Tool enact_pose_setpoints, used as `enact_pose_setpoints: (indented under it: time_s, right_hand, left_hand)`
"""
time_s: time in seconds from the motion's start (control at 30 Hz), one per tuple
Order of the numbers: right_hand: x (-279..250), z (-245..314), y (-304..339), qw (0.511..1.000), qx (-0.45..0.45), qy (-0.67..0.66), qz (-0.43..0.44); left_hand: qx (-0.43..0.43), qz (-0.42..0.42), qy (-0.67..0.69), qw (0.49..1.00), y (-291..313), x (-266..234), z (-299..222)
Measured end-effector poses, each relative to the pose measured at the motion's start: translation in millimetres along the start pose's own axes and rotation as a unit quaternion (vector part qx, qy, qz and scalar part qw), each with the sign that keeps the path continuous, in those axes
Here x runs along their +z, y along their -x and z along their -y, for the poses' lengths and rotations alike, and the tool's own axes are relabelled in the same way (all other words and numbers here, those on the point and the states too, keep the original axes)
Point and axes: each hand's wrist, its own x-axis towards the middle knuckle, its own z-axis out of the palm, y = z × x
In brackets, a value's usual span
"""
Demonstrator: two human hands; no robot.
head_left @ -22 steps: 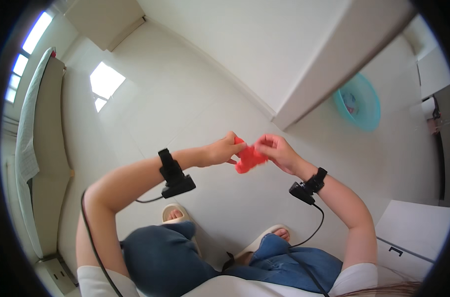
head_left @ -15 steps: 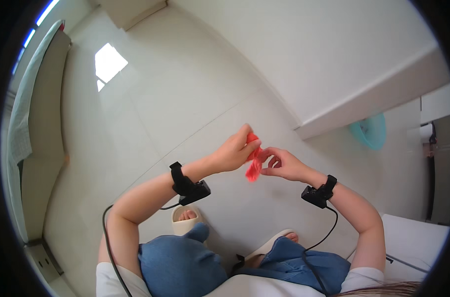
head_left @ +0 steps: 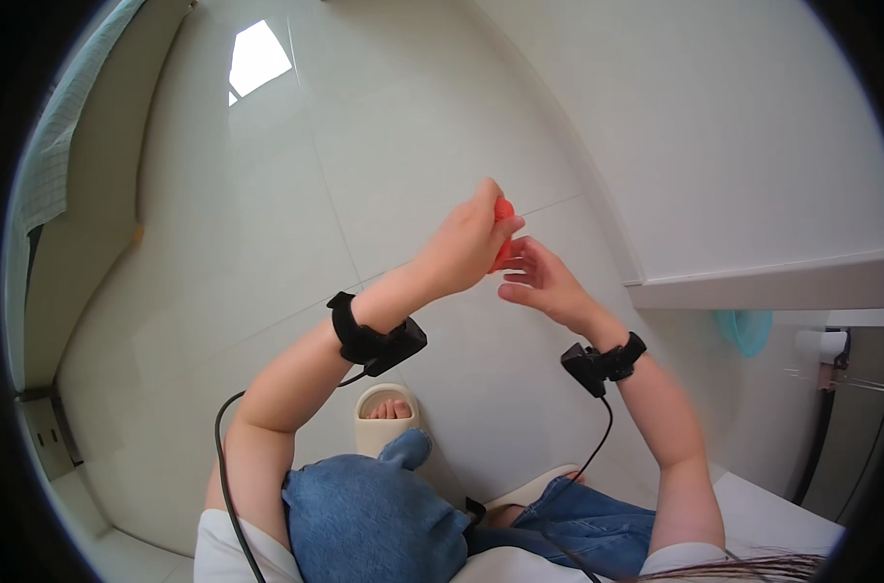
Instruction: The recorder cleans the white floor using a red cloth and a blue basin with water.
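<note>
My left hand (head_left: 469, 238) is closed around a small red, soft, crumpled piece of material (head_left: 503, 210), held up over the floor in front of me. Most of it is hidden behind the fingers; I cannot tell whether it is cloth or thin plastic. Just right of it is my right hand (head_left: 549, 284), with curved fingers and the thumb spread apart from them. Its fingertips come close to the red piece's lower edge; whether they touch it cannot be made out. A black strapped device (head_left: 374, 335) sits on my left wrist, another black device (head_left: 602, 364) on the right, both with cables.
Pale glossy floor tiles (head_left: 364, 185) lie beneath my hands. A bed-like piece of furniture (head_left: 111, 185) with a checked cover runs along the left. At the right stand a white wall (head_left: 714, 146), a turquoise basin (head_left: 748, 330) and a white roll (head_left: 821, 343).
Both hands have moved farther from my body. The left hand has gathered the red piece, so less of it hangs out. The right hand's fingers have spread apart. The view has shifted.
</note>
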Motion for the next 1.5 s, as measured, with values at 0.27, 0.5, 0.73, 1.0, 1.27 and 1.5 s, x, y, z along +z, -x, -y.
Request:
enact_pose_setpoints:
  time_s: [0.27, 0.5, 0.73, 1.0, 1.27, 1.5]
  right_hand:
    - [-4, 4, -4, 0.998, -0.02, -0.016, -0.058]
    - [-3, 2, -10, 0.986, -0.01, 0.087, -0.144]
    - [-23, 15, 4, 0.992, -0.009, 0.057, -0.11]
    - [-41, 7, 12, 0.988, 0.008, 0.147, -0.035]
    - [-38, -9, 8, 0.976, 0.01, -0.132, -0.173]
    - [-21, 19, 8, 0.973, 0.061, -0.221, -0.025]
  left_hand:
    - [-0.06, 0.041, 0.115, 0.991, 4, -22, -3]
    - [-0.037, 0.071, 0.039, 0.996, 7, -25, 1]
    - [0.028, 0.065, 0.021, 0.997, 20, -25, 25]
    - [-0.001, 0.012, -0.004, 1.0, 21, -25, 34]
    - [-0.016, 0.077, 0.081, 0.994, 20, -30, 55]
    - [-0.045, 0.21, 0.098, 0.972, 24, 31, 96]
